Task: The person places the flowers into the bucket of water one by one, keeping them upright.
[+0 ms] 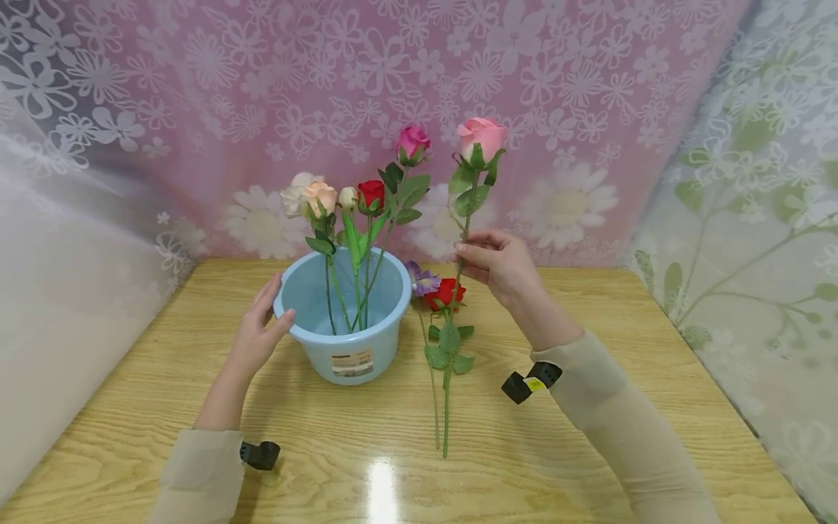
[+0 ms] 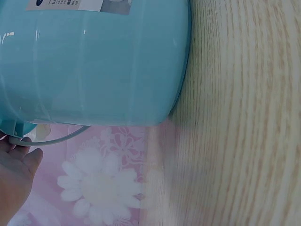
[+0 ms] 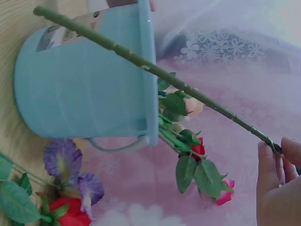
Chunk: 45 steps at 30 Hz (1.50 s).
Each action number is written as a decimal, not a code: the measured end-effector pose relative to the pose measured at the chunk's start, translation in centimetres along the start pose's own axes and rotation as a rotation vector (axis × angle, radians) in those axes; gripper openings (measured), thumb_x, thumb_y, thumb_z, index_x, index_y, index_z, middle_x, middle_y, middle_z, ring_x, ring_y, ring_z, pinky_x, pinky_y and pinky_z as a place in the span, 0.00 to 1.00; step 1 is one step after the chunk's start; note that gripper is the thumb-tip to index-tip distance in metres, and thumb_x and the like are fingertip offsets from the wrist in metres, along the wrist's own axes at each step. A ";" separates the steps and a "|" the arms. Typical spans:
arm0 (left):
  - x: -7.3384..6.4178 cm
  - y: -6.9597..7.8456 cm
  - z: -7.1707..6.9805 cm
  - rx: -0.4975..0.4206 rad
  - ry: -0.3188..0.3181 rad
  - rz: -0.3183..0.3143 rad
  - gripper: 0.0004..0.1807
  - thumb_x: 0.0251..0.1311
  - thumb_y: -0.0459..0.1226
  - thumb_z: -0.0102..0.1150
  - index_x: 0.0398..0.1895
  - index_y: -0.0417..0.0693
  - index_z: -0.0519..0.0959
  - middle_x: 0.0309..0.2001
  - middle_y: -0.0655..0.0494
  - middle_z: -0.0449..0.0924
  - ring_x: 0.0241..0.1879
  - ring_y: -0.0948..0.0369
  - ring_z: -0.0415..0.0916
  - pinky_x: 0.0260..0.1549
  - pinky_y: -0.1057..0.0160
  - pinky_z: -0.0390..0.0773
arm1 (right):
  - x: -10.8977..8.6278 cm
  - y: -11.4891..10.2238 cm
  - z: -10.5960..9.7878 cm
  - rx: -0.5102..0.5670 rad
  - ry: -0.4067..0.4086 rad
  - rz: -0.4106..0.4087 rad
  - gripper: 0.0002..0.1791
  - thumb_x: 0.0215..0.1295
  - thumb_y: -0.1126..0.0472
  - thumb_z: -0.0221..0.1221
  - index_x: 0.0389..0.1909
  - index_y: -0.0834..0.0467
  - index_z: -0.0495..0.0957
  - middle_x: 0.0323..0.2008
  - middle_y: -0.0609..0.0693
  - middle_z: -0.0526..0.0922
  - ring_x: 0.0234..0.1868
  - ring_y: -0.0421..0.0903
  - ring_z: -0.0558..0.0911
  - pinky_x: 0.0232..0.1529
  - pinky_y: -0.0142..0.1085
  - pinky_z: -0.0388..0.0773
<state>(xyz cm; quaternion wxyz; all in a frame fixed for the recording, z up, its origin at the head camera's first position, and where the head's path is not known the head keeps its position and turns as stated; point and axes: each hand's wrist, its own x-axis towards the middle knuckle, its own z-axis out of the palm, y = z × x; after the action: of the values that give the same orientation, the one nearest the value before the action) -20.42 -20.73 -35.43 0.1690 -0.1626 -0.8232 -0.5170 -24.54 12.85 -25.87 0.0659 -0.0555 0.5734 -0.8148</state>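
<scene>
A light blue plastic bucket (image 1: 347, 356) stands upright on the table, several artificial flowers leaning inside it. Among them are a peach rose (image 1: 321, 196), a white tulip bud (image 1: 348, 197), a red rose (image 1: 371, 195) and a magenta rose (image 1: 413, 142). My left hand (image 1: 257, 331) holds the bucket's left rim, near the handle joint (image 2: 18, 129). To the right of the bucket, my right hand (image 1: 500, 266) pinches the stem (image 3: 188, 89) of a pink rose (image 1: 482, 138). The bloom points up, and the stem's lower end hangs apart from the bucket.
On the table (image 1: 524, 466), right of the bucket, lie another red rose (image 1: 444, 293) and a purple flower (image 1: 423, 280), stems toward me. The bucket's handle (image 3: 117, 148) hangs at its side. A pink floral curtain (image 1: 393, 73) closes off the back.
</scene>
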 end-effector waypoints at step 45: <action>-0.1 0.5 -0.2 -0.011 -0.021 -0.019 0.32 0.58 0.27 0.48 0.64 0.29 0.50 0.64 0.32 0.45 0.62 0.42 0.46 0.58 0.46 0.52 | 3.2 -1.4 5.7 0.310 0.127 -0.277 0.07 0.53 0.77 0.56 0.23 0.63 0.75 0.23 0.54 0.80 0.23 0.46 0.81 0.25 0.32 0.80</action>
<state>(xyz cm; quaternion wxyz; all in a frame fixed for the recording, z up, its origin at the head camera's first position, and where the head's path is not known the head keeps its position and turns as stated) -20.11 -20.69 -35.00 0.1548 -0.1612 -0.8236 -0.5213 -26.78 7.51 -22.63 -0.0749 -0.0716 0.4312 -0.8963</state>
